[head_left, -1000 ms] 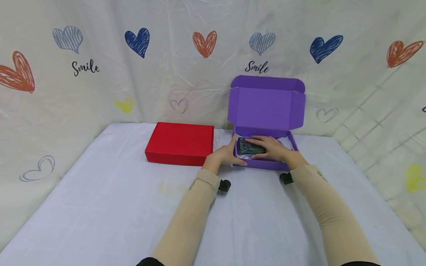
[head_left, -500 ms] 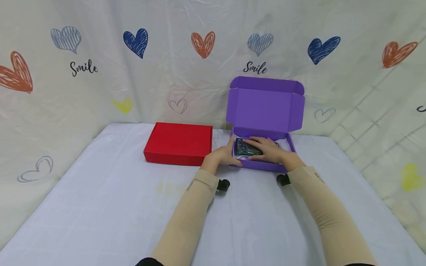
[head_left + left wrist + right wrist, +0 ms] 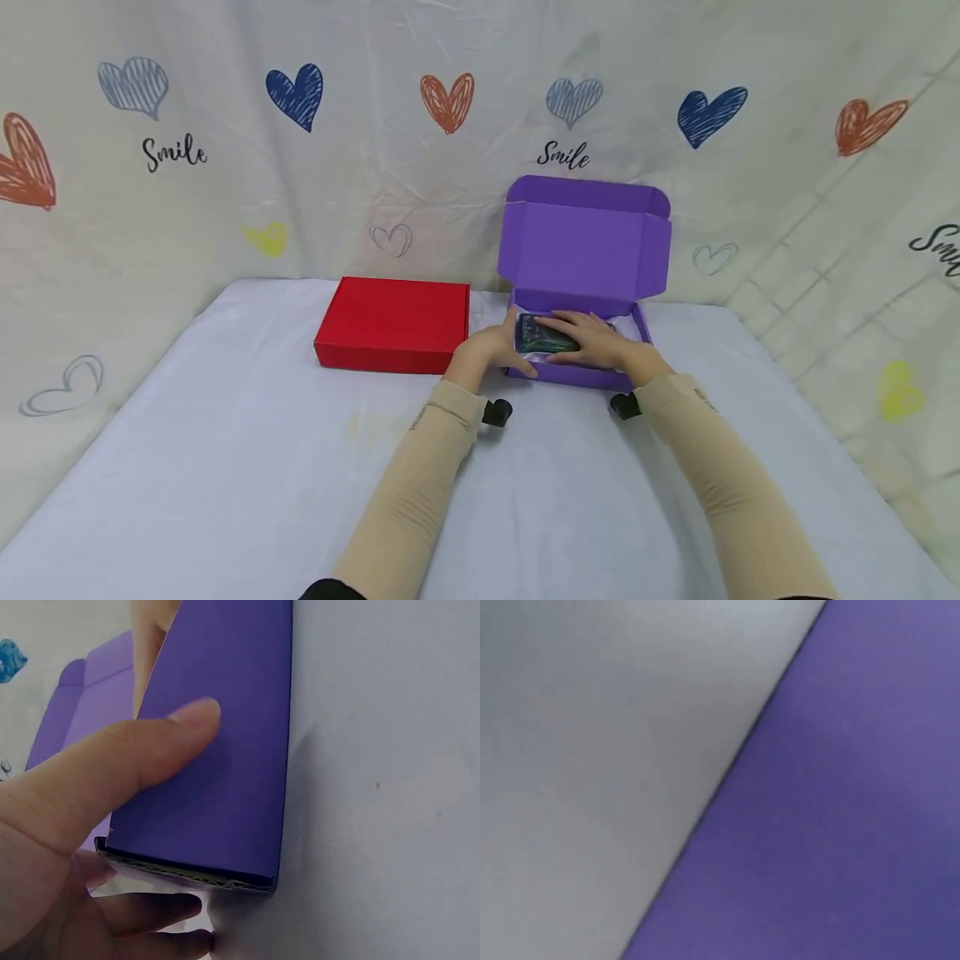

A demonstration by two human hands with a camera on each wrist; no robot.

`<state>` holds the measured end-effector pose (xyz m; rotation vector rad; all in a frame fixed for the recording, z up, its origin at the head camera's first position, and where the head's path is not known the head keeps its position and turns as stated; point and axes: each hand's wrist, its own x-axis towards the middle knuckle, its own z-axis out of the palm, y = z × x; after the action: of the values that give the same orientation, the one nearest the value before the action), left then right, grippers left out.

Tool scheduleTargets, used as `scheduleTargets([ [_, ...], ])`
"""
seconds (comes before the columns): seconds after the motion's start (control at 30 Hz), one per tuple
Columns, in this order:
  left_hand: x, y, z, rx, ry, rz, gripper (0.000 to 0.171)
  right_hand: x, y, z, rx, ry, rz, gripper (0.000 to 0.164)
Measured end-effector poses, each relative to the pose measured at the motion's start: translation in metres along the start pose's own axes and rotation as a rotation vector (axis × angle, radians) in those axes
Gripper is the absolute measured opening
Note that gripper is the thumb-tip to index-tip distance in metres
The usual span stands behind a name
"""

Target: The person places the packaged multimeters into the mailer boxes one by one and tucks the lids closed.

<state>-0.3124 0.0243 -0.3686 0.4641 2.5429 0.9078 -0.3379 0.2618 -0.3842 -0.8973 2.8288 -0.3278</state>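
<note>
A purple cardboard box [image 3: 574, 377] stands with its lid raised. Inside, on pale white lining, lies a dark green, shiny rectangular item [image 3: 529, 335], partly covered by my right hand [image 3: 594, 342]. That hand lies across the item's top, fingers stretched out and thumb toward the box's front wall. My left hand [image 3: 495, 348] holds the box's front left corner. In the left wrist view its thumb [image 3: 150, 750] presses the front wall, while its other fingers [image 3: 150, 911] are beside the left side. The right wrist view shows purple box wall [image 3: 840, 825] and white cloth, but no hand.
A closed red box [image 3: 397, 325] sits left of the purple one, close to my left hand. White cloth [image 3: 225, 467] covers the table. A curtain printed with hearts [image 3: 330, 192] hangs right behind both boxes. Black wrist cameras [image 3: 497, 412] stick out under the wrists.
The head view has turned slightly right, so everything appears shifted left. Both hands keep almost the same place on the purple box and the dark item.
</note>
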Motion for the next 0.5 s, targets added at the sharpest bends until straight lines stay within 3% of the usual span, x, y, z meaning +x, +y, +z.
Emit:
scheduleTargets([
  [0.27,0.001,0.003,-0.009,-0.008,0.02,0.038,0.126,-0.001,-0.002,-0.009,0.068,0.025,0.019,0.072],
  [0.5,0.003,0.0,-0.027,-0.02,0.182,0.071,0.106,-0.009,-0.003,-0.027,0.156,0.093,0.04,0.066],
])
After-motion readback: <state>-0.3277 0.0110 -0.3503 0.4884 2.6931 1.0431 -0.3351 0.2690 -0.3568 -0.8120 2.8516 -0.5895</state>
